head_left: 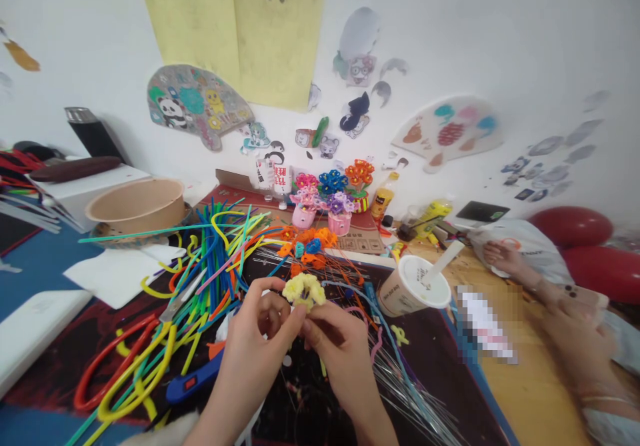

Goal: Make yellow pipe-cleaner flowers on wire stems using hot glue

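Note:
Both of my hands meet in the lower middle of the view around a small pale yellow pipe-cleaner flower [304, 290]. My left hand [260, 346] has its fingers curled and pinches the flower from the left. My right hand [334, 345] pinches its stem from just below and to the right. Under them lies a dark mat [320, 406] strewn with thin wires [400, 379]. A heap of coloured pipe cleaners [210, 259] lies to the left of my left hand. Orange and blue finished flowers [307, 243] lie just beyond the yellow one.
A paper cup with a lid and straw [413, 286] stands right of my hands. Small pots of pipe-cleaner flowers [325, 199] stand at the back, a brown paper bowl [137, 203] at the left, a blue cutter [193, 383] near my left wrist. Another person's arm [550, 299] rests at the right.

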Motion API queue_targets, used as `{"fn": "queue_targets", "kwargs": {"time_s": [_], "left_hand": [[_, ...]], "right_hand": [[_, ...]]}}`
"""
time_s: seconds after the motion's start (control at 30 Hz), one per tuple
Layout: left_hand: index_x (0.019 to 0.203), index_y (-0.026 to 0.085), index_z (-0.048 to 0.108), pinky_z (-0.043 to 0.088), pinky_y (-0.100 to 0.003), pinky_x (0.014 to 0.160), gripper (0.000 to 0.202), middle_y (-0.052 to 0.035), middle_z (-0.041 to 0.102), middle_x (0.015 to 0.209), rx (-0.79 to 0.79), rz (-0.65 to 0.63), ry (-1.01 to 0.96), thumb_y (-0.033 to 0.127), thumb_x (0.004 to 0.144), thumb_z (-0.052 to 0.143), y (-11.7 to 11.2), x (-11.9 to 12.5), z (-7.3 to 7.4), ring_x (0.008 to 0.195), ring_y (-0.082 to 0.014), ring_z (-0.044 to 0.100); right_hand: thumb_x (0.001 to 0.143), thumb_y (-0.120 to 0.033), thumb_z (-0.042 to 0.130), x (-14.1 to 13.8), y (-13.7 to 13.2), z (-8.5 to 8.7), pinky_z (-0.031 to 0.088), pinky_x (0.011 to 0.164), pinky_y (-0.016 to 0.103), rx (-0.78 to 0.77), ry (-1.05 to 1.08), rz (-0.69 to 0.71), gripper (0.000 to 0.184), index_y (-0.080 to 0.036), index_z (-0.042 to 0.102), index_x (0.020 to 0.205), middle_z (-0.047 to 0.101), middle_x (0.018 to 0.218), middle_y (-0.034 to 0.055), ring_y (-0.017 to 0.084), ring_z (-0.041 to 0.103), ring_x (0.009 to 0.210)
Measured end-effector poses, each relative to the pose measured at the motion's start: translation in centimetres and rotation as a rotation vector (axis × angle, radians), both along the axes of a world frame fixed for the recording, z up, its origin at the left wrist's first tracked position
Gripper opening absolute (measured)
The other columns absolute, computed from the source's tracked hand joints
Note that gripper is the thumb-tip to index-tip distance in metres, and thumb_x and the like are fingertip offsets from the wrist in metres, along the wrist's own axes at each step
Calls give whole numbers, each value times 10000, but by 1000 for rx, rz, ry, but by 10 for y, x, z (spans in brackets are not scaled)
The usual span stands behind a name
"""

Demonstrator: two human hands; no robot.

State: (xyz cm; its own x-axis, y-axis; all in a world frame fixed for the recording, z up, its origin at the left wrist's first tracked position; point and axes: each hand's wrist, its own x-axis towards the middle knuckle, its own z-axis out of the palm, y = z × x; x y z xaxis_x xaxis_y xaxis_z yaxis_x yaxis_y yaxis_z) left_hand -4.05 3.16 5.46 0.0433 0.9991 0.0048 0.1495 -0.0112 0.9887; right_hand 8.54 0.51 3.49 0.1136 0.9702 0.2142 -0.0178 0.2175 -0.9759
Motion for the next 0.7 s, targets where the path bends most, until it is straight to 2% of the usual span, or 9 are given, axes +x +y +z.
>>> {"fn": "queue_targets", "kwargs": {"time_s": [0.13,0.23,0.33,0.5,0.6,0.7], "left_hand": [[1010,226,471,419,-254,571,362,74,561,610,31,-36,-1,486,799,611,0,-4,-3,573,-146,522],[1024,229,500,399,-238,555,352,63,584,624,87,1,-11,513,835,588,3,-10,-7,568,-138,510],[987,231,567,364,-229,519,336,58,570,617,120,1,-2,528,835,604,9,-17,-13,544,-132,486],[877,230,657,386,-250,542,317,1,641,726,137,-48,62,539,824,609,15,-23,-22,635,-169,563],[825,230,670,392,-255,540,327,3,625,685,157,-73,91,544,831,577,16,-22,-22,603,-171,553],[785,216,678,394,-259,532,312,-6,638,672,177,-98,91,512,817,586,18,-18,-16,561,-164,540]], "right_hand": [[826,-368,723,2,5,0,450,523,217,-11,56,2,243,-174,741,680,615,617,1,121,542,544],[816,-361,730,6,14,0,464,529,212,-24,97,11,244,-166,723,670,625,624,0,115,554,540],[787,-359,756,9,25,3,466,510,215,-12,129,8,228,-159,726,683,636,616,-1,113,559,516],[788,-395,748,13,39,12,467,500,232,85,74,-22,256,-157,745,693,630,606,5,121,562,499],[793,-427,739,14,47,15,455,478,239,128,14,-56,294,-154,743,682,613,588,6,126,555,486],[783,-451,740,15,53,16,442,469,239,153,-20,-71,312,-153,752,691,597,565,2,127,546,476]]}}
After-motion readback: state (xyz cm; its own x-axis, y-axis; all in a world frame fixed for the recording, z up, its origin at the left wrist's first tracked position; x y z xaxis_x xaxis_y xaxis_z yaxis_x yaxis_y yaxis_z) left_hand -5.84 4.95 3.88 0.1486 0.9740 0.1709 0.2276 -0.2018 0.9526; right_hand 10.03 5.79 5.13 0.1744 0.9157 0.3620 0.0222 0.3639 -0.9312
